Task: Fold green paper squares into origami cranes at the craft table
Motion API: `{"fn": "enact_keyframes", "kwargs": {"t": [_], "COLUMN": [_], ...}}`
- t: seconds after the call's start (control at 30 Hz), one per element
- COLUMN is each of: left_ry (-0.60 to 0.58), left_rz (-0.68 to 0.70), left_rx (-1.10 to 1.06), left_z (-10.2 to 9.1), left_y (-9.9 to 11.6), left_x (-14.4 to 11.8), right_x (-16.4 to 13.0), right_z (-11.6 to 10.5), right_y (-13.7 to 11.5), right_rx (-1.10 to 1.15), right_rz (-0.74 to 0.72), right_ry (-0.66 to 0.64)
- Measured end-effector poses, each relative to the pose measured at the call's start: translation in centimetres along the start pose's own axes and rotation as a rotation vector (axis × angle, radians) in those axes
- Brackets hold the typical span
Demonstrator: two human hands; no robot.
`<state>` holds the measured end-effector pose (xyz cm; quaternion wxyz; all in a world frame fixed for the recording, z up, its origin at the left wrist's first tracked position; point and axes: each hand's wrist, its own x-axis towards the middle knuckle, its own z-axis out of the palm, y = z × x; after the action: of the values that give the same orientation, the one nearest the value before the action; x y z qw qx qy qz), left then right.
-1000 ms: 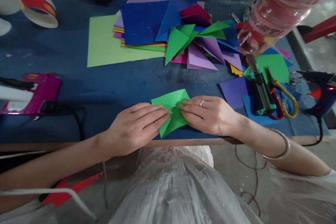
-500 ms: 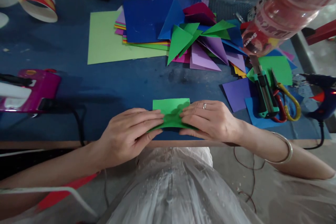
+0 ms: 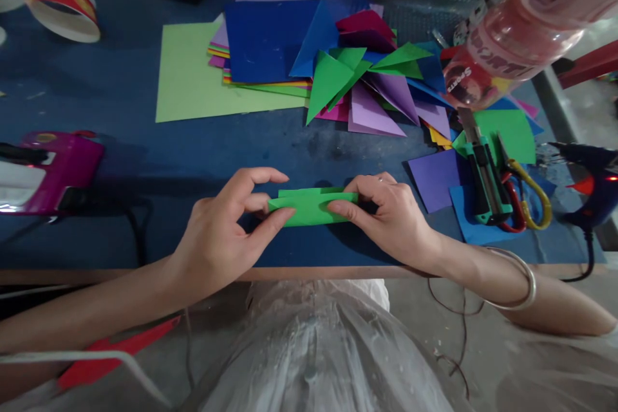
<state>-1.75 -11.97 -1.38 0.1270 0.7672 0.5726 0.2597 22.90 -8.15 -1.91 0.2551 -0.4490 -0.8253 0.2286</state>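
I have the folded green paper strip [image 3: 311, 208] pinched at both ends, lifted just off the surface near the lower middle of the frame; my left hand [image 3: 219, 241] nips its left end between thumb and curled fingers with the forefinger raised free, and my right hand [image 3: 391, 222] nips the right end the same way, thumb in front. To do this fold well, I judge I should keep the two layers flush along the top edge, hold the ends level so the strip does not twist, and run the crease from the middle outward before pressing it flat.

The wooden front edge [image 3: 309, 272] of the blue work surface [image 3: 145, 141] lies just below my hands, so there is little room toward me; the clear room is the bare blue patch straight ahead of the strip. To the right, near my wrist, lie a purple paper square [image 3: 434, 177], a green utility knife [image 3: 485, 183] and yellow-and-red-handled scissors [image 3: 528, 190], with a dark glue gun [image 3: 591, 183] at the right edge; at the left edge sits a magenta plastic tool [image 3: 58, 170]. Farther up, a heap of coloured paper sheets and folded triangles [image 3: 313, 64] spreads across the upper middle; a pink plastic bottle [image 3: 512, 32] looms upper right, and a roll of tape [image 3: 53, 0] sits upper left.
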Motion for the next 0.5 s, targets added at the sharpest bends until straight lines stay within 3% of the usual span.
{"fn": "enact_keyframes", "kwargs": {"t": [0.17, 0.3, 0.4, 0.5], "left_ry": [0.027, 0.090, 0.019, -0.059], "left_rz": [0.088, 0.417, 0.665, 0.765], "left_rx": [0.144, 0.352, 0.306, 0.284], "left_z": [0.6, 0.8, 1.0, 1.3], "left_y": [-0.2, -0.5, -1.0, -1.5], "left_x": [1.0, 1.2, 0.8, 0.0], "right_x": [0.5, 0.9, 0.9, 0.8], "right_z": [0.4, 0.7, 0.7, 0.7], "right_y": [0.3, 0.6, 0.7, 0.6], "right_rx": [-0.105, -0.187, -0.218, -0.228], "right_rz": [0.034, 0.032, 0.018, -0.010], "right_ry": [-0.001, -0.083, -0.100, -0.096]}}
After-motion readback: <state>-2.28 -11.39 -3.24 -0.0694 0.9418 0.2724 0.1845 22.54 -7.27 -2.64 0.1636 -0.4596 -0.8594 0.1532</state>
